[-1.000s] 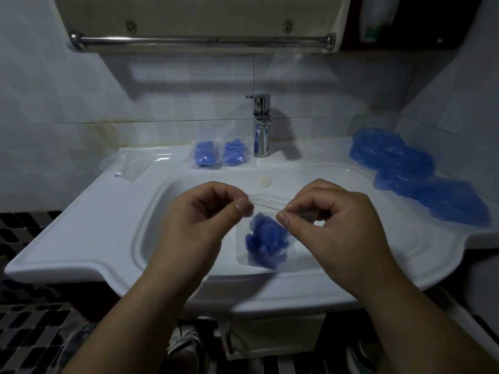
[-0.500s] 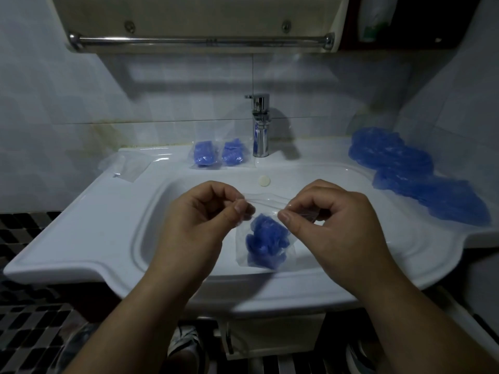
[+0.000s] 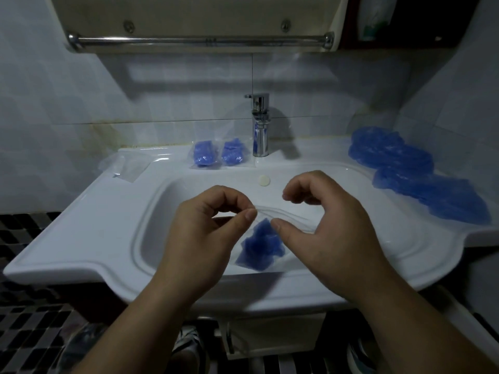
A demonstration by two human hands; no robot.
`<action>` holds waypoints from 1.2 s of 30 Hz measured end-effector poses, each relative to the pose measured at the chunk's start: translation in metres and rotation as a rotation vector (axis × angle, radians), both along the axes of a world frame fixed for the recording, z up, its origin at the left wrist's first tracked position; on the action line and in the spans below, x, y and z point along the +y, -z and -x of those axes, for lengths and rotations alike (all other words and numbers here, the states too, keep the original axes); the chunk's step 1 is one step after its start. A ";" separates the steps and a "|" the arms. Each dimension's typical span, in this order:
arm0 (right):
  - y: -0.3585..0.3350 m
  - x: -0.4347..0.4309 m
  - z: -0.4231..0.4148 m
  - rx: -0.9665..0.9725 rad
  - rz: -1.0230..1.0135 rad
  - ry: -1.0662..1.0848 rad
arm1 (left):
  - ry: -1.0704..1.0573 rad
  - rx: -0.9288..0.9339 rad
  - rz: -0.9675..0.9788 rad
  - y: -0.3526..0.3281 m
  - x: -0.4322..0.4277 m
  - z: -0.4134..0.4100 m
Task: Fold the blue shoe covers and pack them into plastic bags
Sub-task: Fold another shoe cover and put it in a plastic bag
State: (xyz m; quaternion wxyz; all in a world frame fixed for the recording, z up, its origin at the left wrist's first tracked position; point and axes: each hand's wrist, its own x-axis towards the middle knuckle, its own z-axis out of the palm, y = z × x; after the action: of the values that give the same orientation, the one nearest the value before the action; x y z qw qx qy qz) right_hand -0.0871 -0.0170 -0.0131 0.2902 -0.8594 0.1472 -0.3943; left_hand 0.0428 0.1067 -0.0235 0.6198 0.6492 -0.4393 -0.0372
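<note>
Right hand (image 3: pixel 326 233) now loose beside bag (image 3: pixel 260 252)

Left hand (image 3: pixel 205 233), centre frame: thumb and forefinger pinch the top edge of a clear plastic bag (image 3: pixel 267 220) over the sink (image 3: pixel 89 238) basin. A folded blue shoe cover (image 3: pixel 260 249) sits inside the bag. Right hand (image 3: pixel 329 233): thumb and curled fingers apart, nothing between them. The thumb tip is at the bag's upper edge; contact unclear. On the back ledge, left of the faucet (image 3: pixel 260 125), are two packed bags (image 3: pixel 218 155) side by side. Empty clear bags (image 3: pixel 127 166) lie on the rim, left of centre. A pile of loose shoe covers (image 3: pixel 421 179) runs along the right side of the rim. Towel bar (image 3: pixel 199 40) across the top.
</note>
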 end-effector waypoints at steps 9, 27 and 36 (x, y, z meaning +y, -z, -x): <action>0.002 0.002 -0.004 0.073 0.054 -0.024 | 0.028 -0.128 -0.053 0.003 -0.004 0.007; 0.006 -0.002 -0.008 0.119 0.055 -0.057 | 0.010 -0.174 -0.068 0.003 -0.004 0.007; 0.003 -0.017 -0.002 0.089 0.006 -0.018 | -0.074 0.002 0.002 -0.004 0.003 -0.005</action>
State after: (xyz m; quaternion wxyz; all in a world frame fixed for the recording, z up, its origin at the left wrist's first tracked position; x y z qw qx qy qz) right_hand -0.0855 -0.0338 -0.0163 0.2844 -0.8783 0.1508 -0.3536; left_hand 0.0480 0.1098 -0.0195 0.6220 0.6643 -0.4144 -0.0143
